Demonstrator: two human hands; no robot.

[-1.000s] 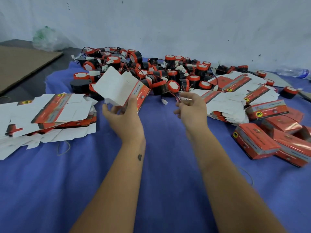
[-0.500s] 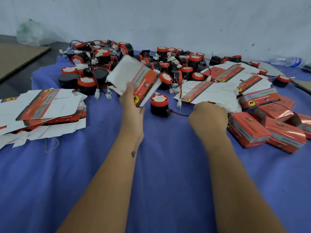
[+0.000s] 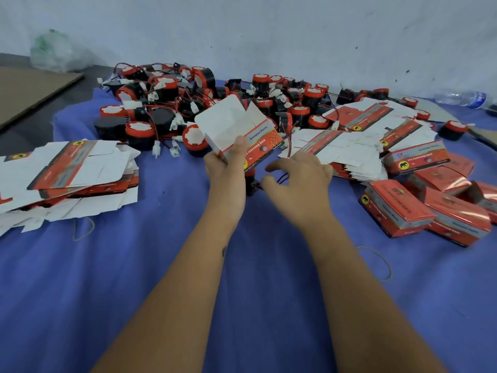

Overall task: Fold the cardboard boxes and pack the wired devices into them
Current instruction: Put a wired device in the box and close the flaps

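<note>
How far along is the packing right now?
Done: a few closed boxes lie at the right. In hand: the left hand grips a half-folded box; the right hand, fingers loose, reaches toward a device's wire. Left: a big pile of devices and two stacks of flat boxes.

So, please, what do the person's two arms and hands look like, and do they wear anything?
Both forearms are bare: no sleeves, gloves, watch or rings show. The left hand and right hand are uncovered. The left forearm carries one small dark mark, perhaps a tattoo.
</note>
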